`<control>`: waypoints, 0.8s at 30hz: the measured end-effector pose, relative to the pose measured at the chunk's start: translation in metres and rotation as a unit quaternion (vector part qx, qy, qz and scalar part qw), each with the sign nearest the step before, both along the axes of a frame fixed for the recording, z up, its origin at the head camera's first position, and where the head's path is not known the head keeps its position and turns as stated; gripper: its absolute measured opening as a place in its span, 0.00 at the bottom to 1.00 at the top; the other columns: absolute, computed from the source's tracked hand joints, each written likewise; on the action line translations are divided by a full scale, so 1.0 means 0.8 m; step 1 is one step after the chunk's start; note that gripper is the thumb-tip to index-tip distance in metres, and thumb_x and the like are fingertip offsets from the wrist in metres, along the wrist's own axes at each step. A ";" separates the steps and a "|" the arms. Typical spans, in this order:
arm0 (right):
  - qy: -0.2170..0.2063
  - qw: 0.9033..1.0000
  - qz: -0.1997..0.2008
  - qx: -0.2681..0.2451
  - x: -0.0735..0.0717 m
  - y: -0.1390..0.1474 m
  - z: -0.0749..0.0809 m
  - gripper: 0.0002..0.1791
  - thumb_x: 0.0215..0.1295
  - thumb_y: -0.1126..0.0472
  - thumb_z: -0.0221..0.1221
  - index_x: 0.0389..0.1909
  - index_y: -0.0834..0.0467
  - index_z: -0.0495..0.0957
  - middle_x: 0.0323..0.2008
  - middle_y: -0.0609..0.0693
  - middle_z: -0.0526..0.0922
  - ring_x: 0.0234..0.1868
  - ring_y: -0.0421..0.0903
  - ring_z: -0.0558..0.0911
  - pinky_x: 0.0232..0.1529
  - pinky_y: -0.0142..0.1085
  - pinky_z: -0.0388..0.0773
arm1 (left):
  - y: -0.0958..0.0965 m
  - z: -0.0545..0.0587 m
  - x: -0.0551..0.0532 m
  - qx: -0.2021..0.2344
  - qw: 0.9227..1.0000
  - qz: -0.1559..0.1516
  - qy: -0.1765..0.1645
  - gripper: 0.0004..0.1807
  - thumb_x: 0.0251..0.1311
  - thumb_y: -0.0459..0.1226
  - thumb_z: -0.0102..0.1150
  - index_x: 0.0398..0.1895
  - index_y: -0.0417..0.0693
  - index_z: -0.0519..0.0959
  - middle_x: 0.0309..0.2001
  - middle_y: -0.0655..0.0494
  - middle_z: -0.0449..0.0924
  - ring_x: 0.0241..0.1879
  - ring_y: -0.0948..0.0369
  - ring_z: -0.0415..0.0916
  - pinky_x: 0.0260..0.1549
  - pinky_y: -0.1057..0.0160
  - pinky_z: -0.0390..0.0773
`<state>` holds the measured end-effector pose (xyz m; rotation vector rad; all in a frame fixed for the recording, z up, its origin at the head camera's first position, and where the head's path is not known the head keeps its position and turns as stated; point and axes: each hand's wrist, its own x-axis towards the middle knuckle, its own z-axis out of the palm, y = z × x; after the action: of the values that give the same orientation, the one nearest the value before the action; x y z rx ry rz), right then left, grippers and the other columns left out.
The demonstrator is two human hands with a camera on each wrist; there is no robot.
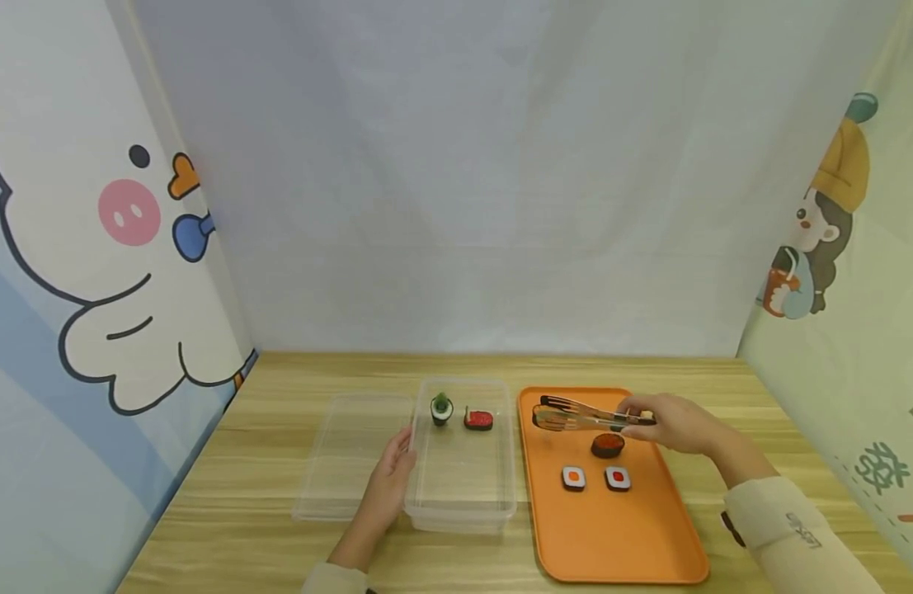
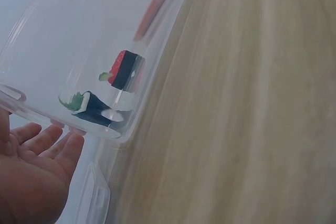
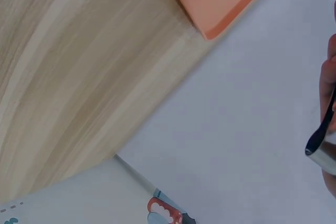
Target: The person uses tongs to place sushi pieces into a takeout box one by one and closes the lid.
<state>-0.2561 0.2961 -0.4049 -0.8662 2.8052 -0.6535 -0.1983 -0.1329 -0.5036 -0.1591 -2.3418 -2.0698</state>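
My right hand point(image 1: 667, 422) grips metal tongs point(image 1: 582, 415) by the handle end, over the upper part of the orange tray point(image 1: 612, 540). The slotted tong tips point left. Just below the tongs on the tray is a sushi piece with orange-red topping point(image 1: 608, 445). Nearer me lie a roll with an orange centre point(image 1: 573, 478) and one with a red centre point(image 1: 617, 478). My left hand point(image 1: 392, 472) touches the left side of a clear plastic box point(image 1: 459, 521), fingers extended at its rim. Inside the box are a green-topped roll point(image 1: 441, 407) and a red-topped sushi piece point(image 1: 478, 420).
A clear flat lid point(image 1: 352, 450) lies on the wood-grain table point(image 1: 226, 503) left of the box. The tray stands close to the box's right side. A pale curtain point(image 1: 493, 181) hangs behind the table, with printed cartoon sheets at both sides.
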 end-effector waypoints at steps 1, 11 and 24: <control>0.001 1.000 0.000 -0.001 0.000 -0.002 0.003 0.12 0.68 0.49 0.60 0.46 0.52 0.78 0.33 0.38 0.77 0.24 0.36 0.69 0.23 0.34 0.68 | 0.000 0.000 0.000 0.001 1.000 0.000 -0.002 0.26 0.75 0.33 0.39 0.72 0.30 0.54 0.68 0.29 0.58 0.65 0.38 0.60 0.63 0.42 0.61; 0.027 0.999 0.022 -0.003 -0.006 -0.034 0.019 0.14 0.68 0.47 0.59 0.48 0.51 0.78 0.37 0.39 0.79 0.30 0.38 0.74 0.28 0.36 0.72 | -0.001 -0.003 -0.004 0.001 1.000 0.005 -0.004 0.26 0.75 0.33 0.39 0.72 0.31 0.55 0.68 0.29 0.58 0.66 0.38 0.58 0.64 0.42 0.58; 0.017 0.998 0.052 -0.010 -0.020 -0.091 0.013 0.14 0.68 0.48 0.60 0.49 0.49 0.79 0.39 0.39 0.79 0.32 0.39 0.75 0.32 0.38 0.72 | -0.002 0.000 -0.001 -0.001 1.000 -0.004 0.002 0.26 0.76 0.33 0.39 0.72 0.31 0.53 0.69 0.29 0.57 0.67 0.38 0.57 0.65 0.42 0.57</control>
<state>-0.2722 0.2236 -0.3949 -1.0281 2.7659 -0.6581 -0.1991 -0.1345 -0.5033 -0.1711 -2.3459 -2.0682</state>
